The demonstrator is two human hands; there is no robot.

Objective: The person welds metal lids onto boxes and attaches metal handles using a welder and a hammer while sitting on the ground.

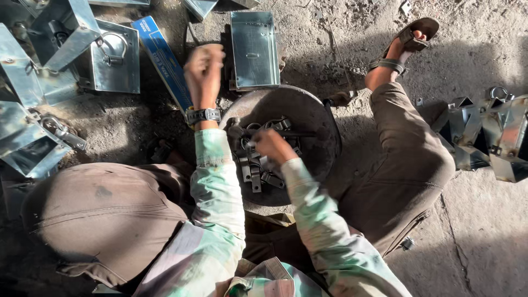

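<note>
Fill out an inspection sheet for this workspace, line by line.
Surface: round metal block on a dusty concrete floor.
Job's things: small metal clasps piled on the block.
Clutter: galvanised sheet-metal boxes at left, top and right; blue carton.
Grippers: left hand raised, blurred, fist closed; right hand down on the clasps.
Cables: nothing seen.
Surroundings: sandalled foot; wristwatch on left wrist.
</note>
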